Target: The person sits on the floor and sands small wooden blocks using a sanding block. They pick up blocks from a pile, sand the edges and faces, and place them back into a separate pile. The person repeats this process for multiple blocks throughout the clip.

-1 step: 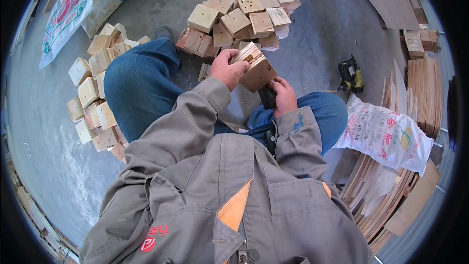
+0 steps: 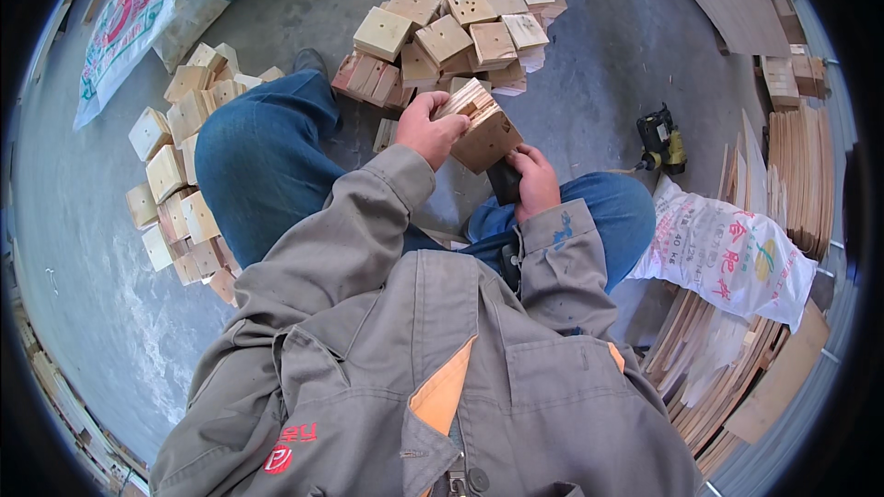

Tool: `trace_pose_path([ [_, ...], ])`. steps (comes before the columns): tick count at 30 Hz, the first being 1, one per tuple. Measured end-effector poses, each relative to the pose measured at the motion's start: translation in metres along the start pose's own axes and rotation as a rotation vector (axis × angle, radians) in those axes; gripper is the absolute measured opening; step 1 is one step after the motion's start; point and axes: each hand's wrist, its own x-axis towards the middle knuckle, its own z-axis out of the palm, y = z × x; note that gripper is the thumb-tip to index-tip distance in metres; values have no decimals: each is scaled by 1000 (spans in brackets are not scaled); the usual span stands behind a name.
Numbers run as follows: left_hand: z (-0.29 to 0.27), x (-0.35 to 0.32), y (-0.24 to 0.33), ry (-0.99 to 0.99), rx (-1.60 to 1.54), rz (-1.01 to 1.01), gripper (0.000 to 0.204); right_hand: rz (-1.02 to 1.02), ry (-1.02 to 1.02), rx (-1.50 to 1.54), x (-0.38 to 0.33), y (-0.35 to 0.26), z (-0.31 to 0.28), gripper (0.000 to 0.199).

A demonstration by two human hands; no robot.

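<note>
In front of my lap, a thick wooden block (image 2: 485, 136) is held tilted, its layered plywood edge facing up and a small hole in its flat face. My left hand (image 2: 430, 135) grips it from the left, thumb and fingers on the layered edge. At the block's lower right corner, my right hand (image 2: 537, 186) is closed, with its fingertips against that corner. Just below the block is a dark object (image 2: 504, 182), partly hidden by the block and right hand; its kind is unclear.
A pile of similar blocks (image 2: 442, 37) lies ahead, another stack (image 2: 168, 175) left of my left knee. A black and yellow-green cordless power tool (image 2: 661, 143) rests on the floor to the right. Nearby are a white printed sack (image 2: 732, 253) and stacked wood strips (image 2: 798, 175).
</note>
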Motion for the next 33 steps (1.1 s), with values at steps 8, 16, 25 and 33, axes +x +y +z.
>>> trace_pose_path([
  [8,0,0,-1,-2,-14,-8,65,9,-1,-31,-3,-3,2,32],
  [16,0,-3,6,-6,0,-24,65,7,11,-32,1,1,-1,31],
  [25,-2,1,-1,-5,22,-15,65,6,-5,-64,1,2,-1,31],
  [33,-3,3,-6,-11,17,-20,65,20,-5,-81,2,2,-1,31],
])
